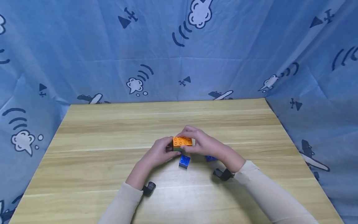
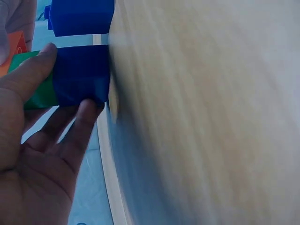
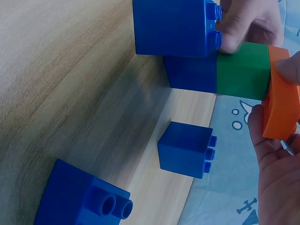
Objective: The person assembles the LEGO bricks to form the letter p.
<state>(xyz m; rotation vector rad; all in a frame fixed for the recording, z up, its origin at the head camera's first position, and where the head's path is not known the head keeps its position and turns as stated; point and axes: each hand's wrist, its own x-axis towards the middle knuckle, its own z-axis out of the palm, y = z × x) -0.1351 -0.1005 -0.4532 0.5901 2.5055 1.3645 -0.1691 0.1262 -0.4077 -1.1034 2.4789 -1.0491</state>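
Observation:
Near the table's middle a small stack stands between both hands. Its bottom is a blue brick, with a green brick above it and a wider, studded orange brick on top, overhanging the green one towards the right. My left hand pinches the stack low down, thumb near the green and blue seam in the left wrist view, fingers on the far side. With thumb and fingers my right hand grips the orange brick. A loose blue brick stands just in front of the stack.
Another blue brick lies under the right forearm, partly hidden. The right wrist view shows further loose blue bricks, one beyond and one close by. A patterned blue cloth surrounds the wooden table.

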